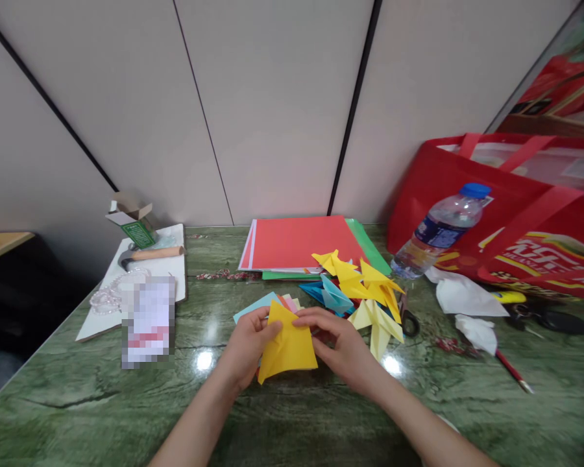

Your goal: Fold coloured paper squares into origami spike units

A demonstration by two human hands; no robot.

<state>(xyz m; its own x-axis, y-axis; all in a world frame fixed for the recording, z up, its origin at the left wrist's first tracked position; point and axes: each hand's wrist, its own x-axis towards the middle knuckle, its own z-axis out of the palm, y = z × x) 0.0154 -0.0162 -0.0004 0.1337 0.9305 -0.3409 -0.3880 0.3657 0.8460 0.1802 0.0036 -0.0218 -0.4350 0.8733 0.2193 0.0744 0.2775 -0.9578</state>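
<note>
A yellow sheet of origami paper [289, 350], creased and partly folded, is held up between both hands over the table. My left hand [247, 344] pinches its left edge, with the thumb lying on the front. On the other side, my right hand [338, 340] grips the upper right edge between fingers and thumb. Behind the sheet lie several coloured paper squares [255, 306], mostly covered by it and the hands. Just beyond my right hand sits a pile of folded paper pieces in yellow [353, 279], blue [335, 295] and pale yellow [377, 324].
Red and green sheets [304, 243] are stacked against the wall. Scissors [409, 322] lie beside the folded pieces. On the right are a bottle [440, 230], a red bag [516, 220], tissues and a pencil [514, 371]. A white board [179, 279] with a small box [139, 227] is at left.
</note>
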